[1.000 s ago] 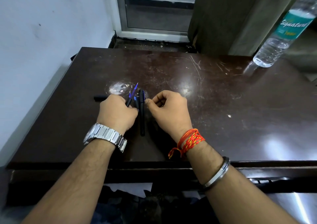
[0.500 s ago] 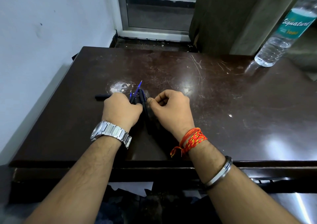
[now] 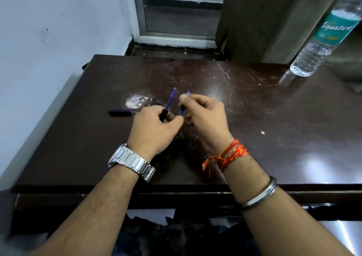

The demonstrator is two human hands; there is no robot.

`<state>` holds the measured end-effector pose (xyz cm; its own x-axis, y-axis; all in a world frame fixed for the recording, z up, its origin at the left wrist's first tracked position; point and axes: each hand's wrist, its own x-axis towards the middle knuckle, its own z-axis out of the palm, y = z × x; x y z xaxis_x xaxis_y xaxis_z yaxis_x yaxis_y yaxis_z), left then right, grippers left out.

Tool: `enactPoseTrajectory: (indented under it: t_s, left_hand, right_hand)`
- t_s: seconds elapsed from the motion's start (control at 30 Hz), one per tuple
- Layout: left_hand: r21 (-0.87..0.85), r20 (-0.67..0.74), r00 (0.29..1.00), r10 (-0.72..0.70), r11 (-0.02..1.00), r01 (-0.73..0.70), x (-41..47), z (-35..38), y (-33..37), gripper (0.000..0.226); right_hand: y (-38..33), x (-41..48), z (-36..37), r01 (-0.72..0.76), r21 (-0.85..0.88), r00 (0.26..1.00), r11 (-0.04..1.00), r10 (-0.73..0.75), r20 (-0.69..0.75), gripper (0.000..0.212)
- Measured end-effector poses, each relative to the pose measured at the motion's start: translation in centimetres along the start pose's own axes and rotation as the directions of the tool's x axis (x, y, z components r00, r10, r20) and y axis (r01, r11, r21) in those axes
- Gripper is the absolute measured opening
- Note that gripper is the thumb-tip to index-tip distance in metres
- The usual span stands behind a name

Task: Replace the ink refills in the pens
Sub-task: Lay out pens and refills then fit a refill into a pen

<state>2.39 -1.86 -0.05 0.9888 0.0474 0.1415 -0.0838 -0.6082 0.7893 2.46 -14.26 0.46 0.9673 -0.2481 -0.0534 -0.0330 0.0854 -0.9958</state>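
Two hands at work mid-swap. Left hand (image 3: pixel 154 130) closed on black pen barrel (image 3: pixel 163 115), blue refill (image 3: pixel 170 97) sticking up out of it. Right hand (image 3: pixel 205 118) pinching second blue refill (image 3: pixel 183 106) just beside. Loose pen cap (image 3: pixel 120 112) on counter (image 3: pixel 274 138), left of left hand. Next, probably: pull one refill, line up the other with the barrel mouth.

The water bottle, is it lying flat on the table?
No, the water bottle stands on its base at the table's far right corner.
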Motion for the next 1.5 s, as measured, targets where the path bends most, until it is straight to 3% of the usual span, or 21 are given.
enactPoseTrajectory:
  t_s: [0.07,0.17,0.33,0.6,0.7,0.83,1.07,1.23,1.4,1.5]
  left_hand:
    - [-0.017,0.033,0.999,0.01,1.0,-0.009,-0.4,0.5,0.1,0.034]
    - [-0.027,0.107,0.994,0.004,1.0,-0.001,-0.8,1.2,0.3,0.032]
    - [-0.039,0.117,0.993,0.008,0.999,-0.003,-0.7,1.3,0.3,0.031]
    - [-0.056,0.108,0.994,-0.004,0.998,0.01,-0.7,1.1,0.3,0.03]
    - [-0.054,0.13,0.992,-0.003,0.998,0.01,-0.8,1.2,0.3,0.031]
    - [-0.048,0.135,0.991,0.002,0.999,0.005,-0.7,1.1,0.4,0.033]
    - [-0.124,0.071,0.997,-0.015,0.992,0.024,-0.8,0.8,0.5,0.035]
    - [-0.174,0.123,0.992,-0.03,0.983,0.051,-1.0,0.7,0.7,0.031]
    - [-0.099,0.13,0.991,0.023,0.995,-0.01,-1.1,0.6,1.0,0.03]
    - [-0.067,0.106,0.994,0.029,0.998,-0.022,-1.1,0.5,1.0,0.031]
  right_hand:
    - [-0.7,0.3,-0.3,0.053,0.179,0.996,0.982,-0.038,-0.083,0.018]
    - [-1.5,0.2,-0.6,0.065,0.388,0.998,0.919,-0.05,-0.048,0.017]
    - [-1.7,-0.4,-0.5,0.064,0.254,0.998,0.965,-0.065,-0.005,0.017]
    - [-2.1,-0.5,-0.6,0.04,0.358,0.999,0.933,-0.031,-0.028,0.015]
    - [-2.0,-0.3,-0.7,0.06,0.301,0.998,0.952,-0.053,-0.033,0.017]
    - [-1.5,-0.4,-0.6,0.024,0.152,0.999,0.988,-0.028,0.025,0.019]
    - [-0.9,-0.9,-0.1,-0.005,0.09,0.981,0.996,-0.012,0.193,0.017]
    - [-1.1,-0.7,-0.5,-0.036,0.11,0.987,0.993,0.019,0.158,0.008]
    - [-1.3,-0.9,-0.7,-0.033,0.09,0.996,0.995,0.026,0.086,0.011]
    - [-1.5,-1.0,-0.8,-0.058,0.111,0.992,0.992,0.045,0.12,0.01]
